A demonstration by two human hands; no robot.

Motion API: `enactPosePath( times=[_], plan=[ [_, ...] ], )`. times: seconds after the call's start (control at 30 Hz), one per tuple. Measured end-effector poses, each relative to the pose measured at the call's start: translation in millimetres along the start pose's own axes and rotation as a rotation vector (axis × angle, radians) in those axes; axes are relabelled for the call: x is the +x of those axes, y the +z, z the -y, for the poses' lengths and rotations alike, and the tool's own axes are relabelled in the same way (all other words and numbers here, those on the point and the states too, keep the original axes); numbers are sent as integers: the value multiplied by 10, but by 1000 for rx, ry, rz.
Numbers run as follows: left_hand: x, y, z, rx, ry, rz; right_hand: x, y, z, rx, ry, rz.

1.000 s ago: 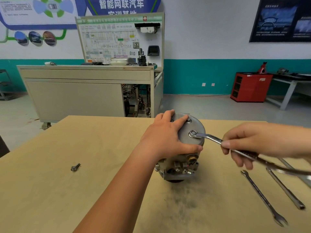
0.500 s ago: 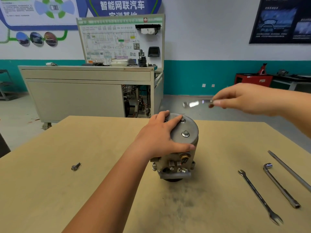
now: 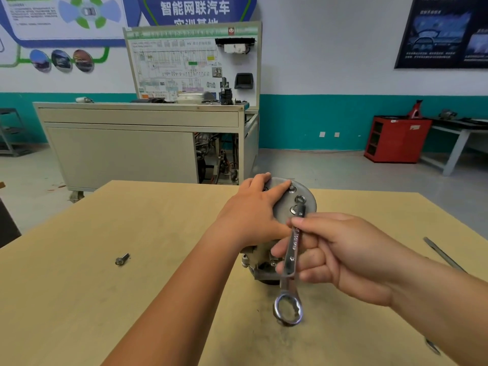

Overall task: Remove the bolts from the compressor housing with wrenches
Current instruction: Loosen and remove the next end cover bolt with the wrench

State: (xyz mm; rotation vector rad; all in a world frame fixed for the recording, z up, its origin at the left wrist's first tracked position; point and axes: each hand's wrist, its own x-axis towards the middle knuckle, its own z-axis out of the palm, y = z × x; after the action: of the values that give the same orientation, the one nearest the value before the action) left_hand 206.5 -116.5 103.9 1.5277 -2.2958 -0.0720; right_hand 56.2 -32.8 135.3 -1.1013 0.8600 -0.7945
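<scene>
The compressor housing (image 3: 284,208) stands upright on the tabletop (image 3: 158,233), towards the far edge and a little right of the middle. The left hand (image 3: 250,215) lies over its round top plate, fingers straight and pressing down, so that grip is flat and apart rather than wrapped. The right hand (image 3: 343,254) has its grip clamped on the shank of a combination wrench (image 3: 294,243), fingers curled round it and thumb along the top. The wrench's far end is at the nearest bolt head (image 3: 294,209), and its ring end (image 3: 288,309) hangs free towards the near edge.

I cannot tell whether the far end is fully seated on the hex. To do this step well, it likely needs pushing square onto the flats before any pull. The hand would do better farther down the shank for leverage, and the left hand should bear down hard so the housing neither turns nor tips.

Two more bolt heads (image 3: 300,199) show on the plate beyond the wrench, so the job looks partly done at most. A loose bolt (image 3: 122,259) lies towards the left side.

The plate is smooth dull grey metal, a flat disc. Below it the body is lumpy cast metal with small fittings. The wrench is bright and polished, slim and flat, with stamped lettering. The tabletop is pale matt board, smudged dark near the housing. A long bar (image 3: 443,256) lies by the right edge.
</scene>
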Motion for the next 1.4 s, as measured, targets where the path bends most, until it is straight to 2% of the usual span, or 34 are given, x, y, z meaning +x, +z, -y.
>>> enactPosePath(
  times=[0.3, 0.6, 0.9, 1.07, 1.13, 1.27, 1.33, 1.4],
  plan=[
    [-3, 5, 23, 24, 9, -8, 2, 82, -104, 20, 10, -30],
    [0, -1, 7, 45, 22, -3, 81, 13, -6, -47, 88, 23],
    [-11, -9, -22, 1, 15, 8, 57, -99, 50, -154, 117, 35],
    [-19, 11, 17, -12, 9, -25, 25, -258, 103, -313, 217, 76],
    [-19, 19, 17, -7, 14, -31, 17, -329, 154, -467, 260, 97],
    [-16, 16, -9, 3, 20, -27, 53, -534, 467, -1062, 330, 87],
    [-5, 15, -31, 5, 18, -13, 119, -662, 628, -1456, 280, -31],
    [14, 12, -64, 25, 22, 5, 248, -789, 679, -2019, 83, -227]
  ],
)
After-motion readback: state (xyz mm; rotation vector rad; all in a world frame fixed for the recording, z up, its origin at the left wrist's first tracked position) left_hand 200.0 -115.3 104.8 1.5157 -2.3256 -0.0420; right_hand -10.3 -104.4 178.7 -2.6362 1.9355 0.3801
